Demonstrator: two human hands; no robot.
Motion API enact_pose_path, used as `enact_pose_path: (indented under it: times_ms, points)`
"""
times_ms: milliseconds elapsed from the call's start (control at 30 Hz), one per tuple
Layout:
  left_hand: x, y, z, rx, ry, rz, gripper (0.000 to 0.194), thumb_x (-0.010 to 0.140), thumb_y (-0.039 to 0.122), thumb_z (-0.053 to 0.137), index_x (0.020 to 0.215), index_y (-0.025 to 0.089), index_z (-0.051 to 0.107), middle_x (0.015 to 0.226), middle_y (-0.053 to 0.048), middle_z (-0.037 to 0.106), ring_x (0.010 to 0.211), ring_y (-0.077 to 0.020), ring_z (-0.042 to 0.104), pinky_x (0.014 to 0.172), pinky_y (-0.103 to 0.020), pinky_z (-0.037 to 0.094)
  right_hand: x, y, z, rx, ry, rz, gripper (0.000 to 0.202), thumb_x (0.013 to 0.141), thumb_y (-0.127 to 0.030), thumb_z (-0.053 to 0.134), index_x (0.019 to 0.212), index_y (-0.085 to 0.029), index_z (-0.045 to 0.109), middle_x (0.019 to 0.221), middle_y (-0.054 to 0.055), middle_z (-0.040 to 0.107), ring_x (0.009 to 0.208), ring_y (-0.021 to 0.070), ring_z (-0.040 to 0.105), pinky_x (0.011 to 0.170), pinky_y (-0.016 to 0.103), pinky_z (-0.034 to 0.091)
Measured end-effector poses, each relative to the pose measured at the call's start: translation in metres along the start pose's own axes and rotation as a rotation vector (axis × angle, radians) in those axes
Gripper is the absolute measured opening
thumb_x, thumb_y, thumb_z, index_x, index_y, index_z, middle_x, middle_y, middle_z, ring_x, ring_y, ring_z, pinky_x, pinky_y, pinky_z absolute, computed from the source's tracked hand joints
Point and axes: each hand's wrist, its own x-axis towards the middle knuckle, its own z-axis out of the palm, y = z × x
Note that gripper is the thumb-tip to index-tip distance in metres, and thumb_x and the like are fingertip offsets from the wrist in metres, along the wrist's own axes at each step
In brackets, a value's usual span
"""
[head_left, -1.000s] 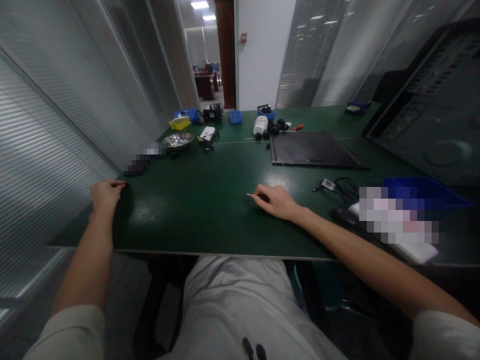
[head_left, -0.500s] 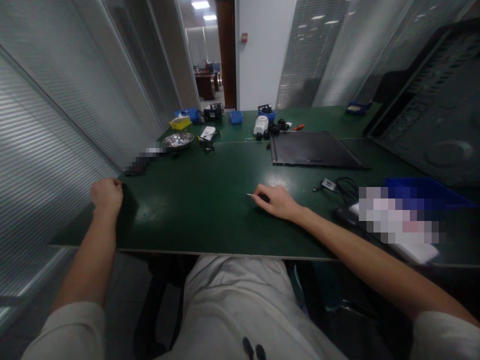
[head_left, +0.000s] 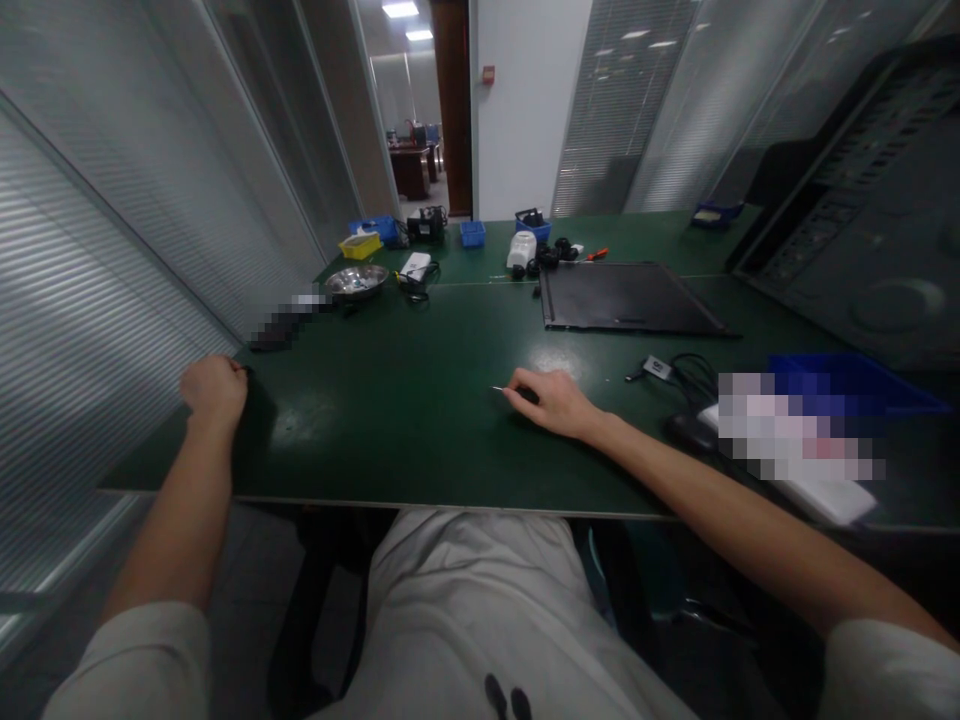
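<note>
My right hand [head_left: 551, 400] rests on the green table [head_left: 390, 420] near its middle, fingers closed round a small dark-handled tool with a thin metal tip [head_left: 497, 389]. The tip points left, and whether it is a screwdriver I cannot tell. At the table's left side, my left hand [head_left: 215, 390] is closed in a fist. Something small and dark shows by its fingertips, too unclear to name. Between the two hands lies bare tabletop. Ahead of my right hand is a flat black laptop-like panel [head_left: 634, 298].
A metal bowl [head_left: 358, 282], a white cabled box [head_left: 416, 267] and small baskets [head_left: 472, 235] stand farther back. On the right are a cable with a label [head_left: 658, 368], a black mouse [head_left: 691, 433], a blue tray [head_left: 847, 380] and a large computer case [head_left: 877, 230].
</note>
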Motion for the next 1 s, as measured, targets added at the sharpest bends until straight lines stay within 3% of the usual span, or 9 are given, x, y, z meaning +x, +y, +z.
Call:
enact_pose_path:
  times_ms: [167, 267, 333, 433, 533, 633, 700, 833, 1000]
  points:
    - [-0.002, -0.002, 0.002, -0.082, -0.004, -0.043, 0.039, 0.097, 0.041, 0.057, 0.116, 0.011, 0.075, 0.104, -0.015, 0.069, 0.089, -0.0259, 0.054, 0.084, -0.037, 0.045, 0.001, 0.000, 0.001, -0.002, -0.012, 0.005, 0.027, 0.106, -0.043, 0.051, 0.100, -0.021, 0.064, 0.079, 0.002, 0.070, 0.062, 0.0144, 0.059, 0.063, 0.027, 0.034]
    - [-0.012, 0.023, 0.000, -0.170, 0.105, 0.087, 0.031, 0.098, 0.035, 0.060, 0.114, 0.012, 0.072, 0.106, -0.012, 0.070, 0.092, -0.0248, 0.057, 0.088, -0.036, 0.045, 0.002, 0.000, 0.004, -0.018, -0.032, 0.015, 0.027, 0.106, -0.044, 0.050, 0.101, -0.021, 0.063, 0.081, 0.002, 0.071, 0.065, 0.0157, 0.060, 0.064, 0.028, 0.034]
    - [-0.031, 0.060, -0.003, -0.267, 0.173, 0.317, 0.026, 0.098, 0.032, 0.061, 0.113, 0.013, 0.072, 0.111, -0.011, 0.072, 0.099, -0.0249, 0.060, 0.094, -0.035, 0.044, 0.003, 0.001, 0.006, -0.032, -0.050, 0.014, 0.027, 0.106, -0.045, 0.050, 0.102, -0.021, 0.063, 0.082, 0.003, 0.072, 0.067, 0.0163, 0.061, 0.064, 0.028, 0.034]
    - [-0.084, 0.133, -0.008, -0.457, 0.174, 0.651, 0.023, 0.100, 0.034, 0.061, 0.107, 0.016, 0.073, 0.113, -0.011, 0.073, 0.107, -0.0273, 0.062, 0.100, -0.039, 0.043, 0.003, 0.002, 0.009, -0.047, -0.072, 0.009, 0.027, 0.106, -0.045, 0.050, 0.102, -0.022, 0.063, 0.083, 0.002, 0.072, 0.066, 0.0160, 0.061, 0.065, 0.028, 0.033]
    - [-0.151, 0.203, -0.014, -0.676, 0.050, 0.976, 0.019, 0.100, 0.034, 0.065, 0.105, 0.018, 0.073, 0.110, -0.009, 0.075, 0.105, -0.0258, 0.065, 0.098, -0.040, 0.045, 0.003, 0.003, 0.008, -0.055, -0.079, 0.019, 0.027, 0.106, -0.045, 0.049, 0.102, -0.022, 0.063, 0.082, 0.002, 0.071, 0.065, 0.0159, 0.060, 0.064, 0.028, 0.032]
    - [-0.198, 0.245, -0.019, -0.742, -0.087, 1.208, 0.016, 0.099, 0.033, 0.067, 0.101, 0.018, 0.074, 0.106, -0.008, 0.076, 0.100, -0.0241, 0.066, 0.094, -0.040, 0.045, 0.002, 0.003, 0.008, -0.053, -0.084, 0.027, 0.027, 0.106, -0.045, 0.049, 0.103, -0.021, 0.063, 0.081, 0.002, 0.071, 0.065, 0.0157, 0.059, 0.064, 0.028, 0.031]
    - [-0.209, 0.255, -0.020, -0.752, -0.167, 1.235, 0.016, 0.097, 0.033, 0.070, 0.098, 0.018, 0.074, 0.101, -0.008, 0.075, 0.095, -0.0233, 0.066, 0.091, -0.039, 0.046, 0.002, 0.002, 0.008, -0.050, -0.080, 0.030, 0.027, 0.106, -0.045, 0.050, 0.103, -0.021, 0.063, 0.080, 0.002, 0.070, 0.065, 0.0155, 0.058, 0.064, 0.028, 0.031]
    - [-0.202, 0.253, -0.017, -0.834, -0.330, 1.164, 0.018, 0.094, 0.037, 0.074, 0.095, 0.018, 0.074, 0.097, -0.006, 0.074, 0.092, -0.0221, 0.066, 0.085, -0.035, 0.049, 0.003, 0.000, 0.009, -0.052, -0.073, 0.016, 0.026, 0.105, -0.043, 0.050, 0.100, -0.021, 0.063, 0.083, 0.002, 0.070, 0.069, 0.0157, 0.059, 0.065, 0.028, 0.031]
    - [-0.197, 0.252, -0.017, -0.901, -0.423, 1.149, 0.019, 0.095, 0.037, 0.073, 0.096, 0.018, 0.074, 0.098, -0.006, 0.073, 0.092, -0.0204, 0.067, 0.083, -0.032, 0.050, 0.004, -0.004, 0.008, -0.051, -0.101, -0.029, 0.025, 0.106, -0.040, 0.050, 0.099, -0.021, 0.064, 0.089, 0.003, 0.069, 0.072, 0.0154, 0.059, 0.067, 0.028, 0.033]
